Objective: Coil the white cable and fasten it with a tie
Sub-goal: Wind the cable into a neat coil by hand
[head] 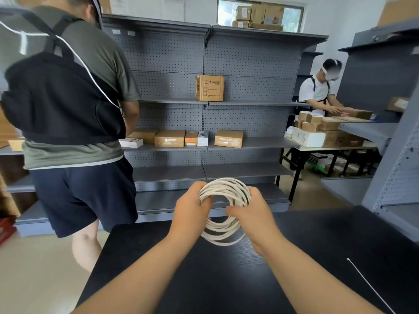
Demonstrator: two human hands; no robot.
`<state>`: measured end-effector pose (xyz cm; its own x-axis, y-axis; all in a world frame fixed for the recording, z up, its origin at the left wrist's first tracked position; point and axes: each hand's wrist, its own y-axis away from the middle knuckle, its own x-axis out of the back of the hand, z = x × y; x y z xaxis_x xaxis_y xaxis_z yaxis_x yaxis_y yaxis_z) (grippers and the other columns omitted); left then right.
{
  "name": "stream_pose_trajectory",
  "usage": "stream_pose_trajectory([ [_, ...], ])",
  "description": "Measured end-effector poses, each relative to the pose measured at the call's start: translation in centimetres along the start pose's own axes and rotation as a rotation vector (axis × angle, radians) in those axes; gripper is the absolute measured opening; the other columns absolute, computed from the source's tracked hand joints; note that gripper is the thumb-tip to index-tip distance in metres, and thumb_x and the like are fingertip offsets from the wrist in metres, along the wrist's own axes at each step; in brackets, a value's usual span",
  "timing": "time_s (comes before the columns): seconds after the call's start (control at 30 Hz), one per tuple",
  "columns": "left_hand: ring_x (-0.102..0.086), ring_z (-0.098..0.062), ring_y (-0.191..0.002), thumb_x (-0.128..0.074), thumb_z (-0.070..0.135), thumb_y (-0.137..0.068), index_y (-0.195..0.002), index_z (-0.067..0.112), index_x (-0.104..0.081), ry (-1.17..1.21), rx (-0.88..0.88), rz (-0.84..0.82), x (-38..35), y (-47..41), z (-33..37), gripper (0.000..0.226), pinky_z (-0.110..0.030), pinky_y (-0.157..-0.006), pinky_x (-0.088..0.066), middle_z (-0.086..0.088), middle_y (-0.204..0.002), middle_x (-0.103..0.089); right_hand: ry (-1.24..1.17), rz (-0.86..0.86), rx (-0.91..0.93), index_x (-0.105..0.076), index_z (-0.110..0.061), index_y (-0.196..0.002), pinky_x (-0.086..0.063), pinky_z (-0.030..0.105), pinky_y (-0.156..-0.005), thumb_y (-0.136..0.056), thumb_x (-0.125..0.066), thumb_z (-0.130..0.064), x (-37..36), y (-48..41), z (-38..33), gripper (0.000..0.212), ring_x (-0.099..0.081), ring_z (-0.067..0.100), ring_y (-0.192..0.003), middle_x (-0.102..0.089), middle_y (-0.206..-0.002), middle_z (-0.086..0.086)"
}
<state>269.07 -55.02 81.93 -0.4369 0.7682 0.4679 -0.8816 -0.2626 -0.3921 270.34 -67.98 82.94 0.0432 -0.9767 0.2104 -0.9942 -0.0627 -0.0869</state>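
The white cable (226,185) is wound into a round coil of several loops, held above the far part of the black table (204,279). My left hand (192,211) grips the coil's left side, fingers curled around the loops. My right hand (251,214) grips the right side, thumb reaching into the coil's middle. A thin white tie (369,286) lies flat on the table at the right, apart from both hands.
A person in a grey shirt with a black backpack (61,98) stands close at the left of the table. Grey shelving (204,103) with cardboard boxes faces me. Another person (317,91) works at a box-laden table at the right. A grey rack (396,155) stands at the right.
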Motion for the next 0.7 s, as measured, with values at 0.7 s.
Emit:
stream_pose_trajectory([
  [0.7, -0.059, -0.008, -0.072, -0.062, 0.026, -0.085, -0.085, 0.022, -0.057, -0.052, -0.015, -0.069, -0.4, 0.4, 0.3, 0.006, -0.014, -0.059, -0.040, 0.009, -0.072, -0.063, 0.032, 0.002, -0.002, -0.058, -0.015, -0.082, -0.036, 0.027, -0.063, -0.091, -0.050, -0.006, 0.4, -0.5, 0.9, 0.015, -0.047, 0.014, -0.070, -0.055, -0.073, -0.002],
])
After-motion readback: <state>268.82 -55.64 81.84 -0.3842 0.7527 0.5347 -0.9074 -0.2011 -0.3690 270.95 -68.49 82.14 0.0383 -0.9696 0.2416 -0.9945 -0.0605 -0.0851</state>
